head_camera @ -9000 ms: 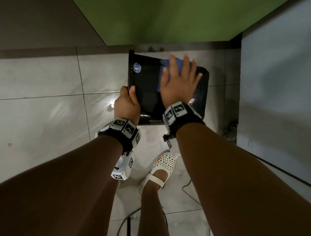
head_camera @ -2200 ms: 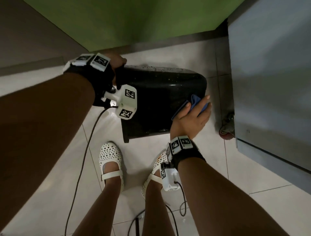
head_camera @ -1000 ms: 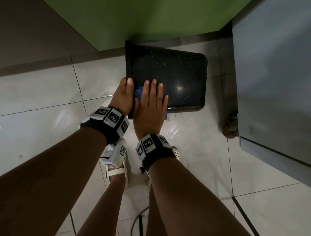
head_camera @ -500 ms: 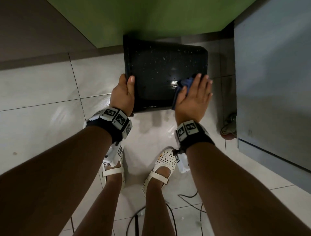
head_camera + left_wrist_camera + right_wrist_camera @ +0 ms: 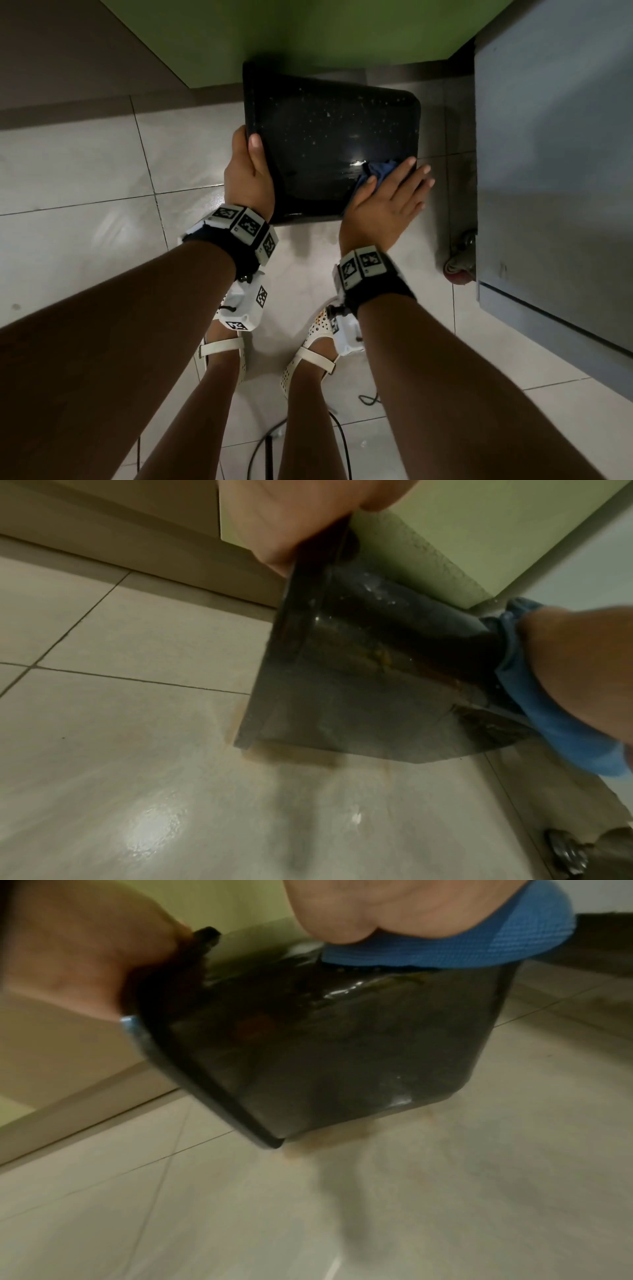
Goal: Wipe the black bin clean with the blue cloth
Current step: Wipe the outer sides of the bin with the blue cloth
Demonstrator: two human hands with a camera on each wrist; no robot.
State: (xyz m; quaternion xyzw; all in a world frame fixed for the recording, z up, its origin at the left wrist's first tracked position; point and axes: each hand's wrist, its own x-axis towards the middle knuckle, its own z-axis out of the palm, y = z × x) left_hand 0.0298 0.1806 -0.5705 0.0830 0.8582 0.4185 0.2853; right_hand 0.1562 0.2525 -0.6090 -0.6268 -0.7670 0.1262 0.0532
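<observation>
Gripping black bin (image 5: pixel 329 144) rim: left hand (image 5: pixel 248 178); right hand (image 5: pixel 388 202) flat, pressing blue cloth (image 5: pixel 376 171); wet tile floor (image 5: pixel 85 205), green wall (image 5: pixel 308 31).

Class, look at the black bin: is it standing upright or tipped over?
Tipped. The black bin is turned on its side, its rim gripped by the left hand, one wall facing up under the blue cloth.
</observation>
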